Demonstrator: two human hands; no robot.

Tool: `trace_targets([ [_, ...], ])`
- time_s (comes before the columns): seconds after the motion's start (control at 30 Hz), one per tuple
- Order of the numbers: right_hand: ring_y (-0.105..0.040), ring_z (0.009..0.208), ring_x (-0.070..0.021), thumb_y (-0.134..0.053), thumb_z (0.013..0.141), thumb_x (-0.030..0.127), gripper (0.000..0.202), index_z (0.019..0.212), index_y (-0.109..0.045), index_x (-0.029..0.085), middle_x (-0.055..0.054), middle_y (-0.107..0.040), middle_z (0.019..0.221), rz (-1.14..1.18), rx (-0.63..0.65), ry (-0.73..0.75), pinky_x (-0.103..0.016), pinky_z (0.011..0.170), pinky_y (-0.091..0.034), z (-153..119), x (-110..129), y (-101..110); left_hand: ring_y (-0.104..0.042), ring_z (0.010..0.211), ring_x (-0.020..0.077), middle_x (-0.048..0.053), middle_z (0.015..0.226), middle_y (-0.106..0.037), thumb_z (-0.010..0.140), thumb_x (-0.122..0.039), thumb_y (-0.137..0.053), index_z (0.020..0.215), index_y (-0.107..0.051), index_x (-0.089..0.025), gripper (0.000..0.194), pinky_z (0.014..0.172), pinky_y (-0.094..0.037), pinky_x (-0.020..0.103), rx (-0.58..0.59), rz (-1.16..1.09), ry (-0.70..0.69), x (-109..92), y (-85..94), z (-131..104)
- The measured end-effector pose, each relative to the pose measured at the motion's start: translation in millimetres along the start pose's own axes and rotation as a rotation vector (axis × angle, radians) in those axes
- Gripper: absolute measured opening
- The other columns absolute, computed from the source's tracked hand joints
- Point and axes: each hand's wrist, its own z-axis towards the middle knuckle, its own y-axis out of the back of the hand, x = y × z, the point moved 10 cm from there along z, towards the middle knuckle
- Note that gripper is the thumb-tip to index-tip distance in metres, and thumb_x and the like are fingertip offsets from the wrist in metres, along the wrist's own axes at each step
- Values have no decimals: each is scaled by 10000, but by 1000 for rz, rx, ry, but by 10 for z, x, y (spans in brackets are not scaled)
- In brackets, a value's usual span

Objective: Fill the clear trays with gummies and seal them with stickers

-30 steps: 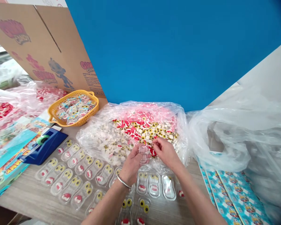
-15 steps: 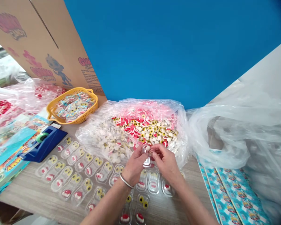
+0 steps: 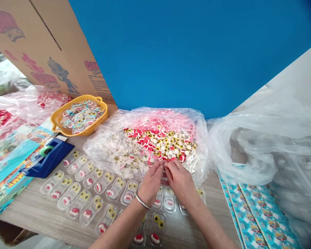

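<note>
My left hand (image 3: 150, 181) pinches a small clear plastic blister tray (image 3: 165, 179), mostly hidden by my fingers. Close against it, my right hand (image 3: 180, 180) has thumb and fingers pressed together at the tray's upper end; what they grip is hidden. Just beyond both hands lies an open clear bag (image 3: 203, 152) of loose gummy candies (image 3: 175, 141), yellow eyeballs and red-and-white teeth. Rows of filled blister trays (image 3: 81, 204) cover the table around my forearms, many showing two eyes and one set of teeth.
A yellow basket (image 3: 57, 116) of packed candies stands back left, near a blue tape dispenser (image 3: 50, 157) and a printed box (image 3: 12, 169). A cardboard carton (image 3: 75, 45) and blue panel (image 3: 186, 55) rise behind. Right are printed card sheets (image 3: 259, 214) and crumpled plastic (image 3: 254, 145).
My hands have drawn closer together, their fingers now covering most of the tray that showed plainly before. The view has shifted slightly.
</note>
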Motion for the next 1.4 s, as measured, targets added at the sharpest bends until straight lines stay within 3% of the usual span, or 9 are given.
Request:
trace_targets([
  [0.1, -583, 783, -174, -401, 978, 221, 215, 872, -587, 203, -54, -583, 882, -76, -35, -3, -279, 715, -465, -8, -10, -35, -615, 995, 229, 52, 1055, -705, 786, -310, -627, 936, -727, -222, 201, 847, -488, 309, -8, 41, -21, -42, -6, -7],
  [0.33, -610, 835, -208, -398, 972, 222, 193, 1041, -575, 181, -88, -614, 956, -104, -93, -56, -306, 698, -482, -46, -72, -38, -612, 1042, 236, 44, 1053, -708, 808, -345, -620, 971, -698, -220, 219, 874, -488, 318, 7, 32, -7, -73, -35, -45],
  [0.47, -609, 854, -191, -421, 933, 187, 182, 1005, -588, 203, -64, -635, 942, 117, -108, -73, -305, 758, -481, -32, -86, 76, -637, 1005, 247, 66, 1052, -716, 795, -369, -643, 965, -698, -214, 236, 799, -512, 313, 15, -62, 56, 23, -17, -23],
  [0.57, -593, 708, -154, -473, 888, 176, 144, 898, -609, 221, -7, -635, 809, 354, -1, -114, -266, 668, -473, 23, -104, 52, -638, 1017, 240, 71, 1082, -712, 800, -374, -644, 1022, -692, -214, 279, 803, -514, 308, 2, -120, 63, 88, 34, -5],
  [0.7, -600, 803, -169, -478, 882, 157, 182, 886, -647, 226, -16, -635, 843, 346, 51, -51, -283, 734, -466, 100, -13, 51, -617, 1068, 240, 69, 1125, -694, 817, -391, -619, 1012, -702, -224, 269, 817, -514, 294, 10, -122, 43, 92, 46, -11],
  [0.87, -600, 866, -184, -484, 893, 173, 177, 970, -634, 227, -41, -642, 933, 325, -52, -95, -309, 793, -471, 70, -73, 77, -661, 830, 204, 60, 969, -700, 796, -380, -641, 1004, -651, -210, 269, 624, -521, 272, 94, -35, 77, 54, -80, -29],
  [1.0, -607, 759, -173, -530, 888, 258, 96, 899, -616, 219, -28, -643, 856, 550, -165, -230, -289, 689, -503, -36, -263, 74, -642, 692, 160, 49, 931, -677, 786, -421, -655, 996, -608, -198, 310, 565, -515, 256, 92, -4, 80, 26, -103, -19],
  [1.13, -583, 629, -146, -572, 877, 321, 108, 870, -617, 223, 4, -610, 766, 783, -160, -308, -258, 559, -509, -86, -341, -20, -613, 629, 134, 32, 887, -667, 795, -455, -633, 952, -607, -199, 301, 523, -495, 232, 36, 22, 57, 42, -54, 1],
  [1.4, -608, 893, -178, -543, 927, 261, 156, 959, -692, 227, -60, -599, 954, 318, -317, -14, -318, 787, -527, -100, -143, 162, -636, 706, 152, 25, 914, -688, 813, -487, -614, 1005, -621, -216, 332, 581, -505, 243, -35, -23, 16, 142, 14, 14],
])
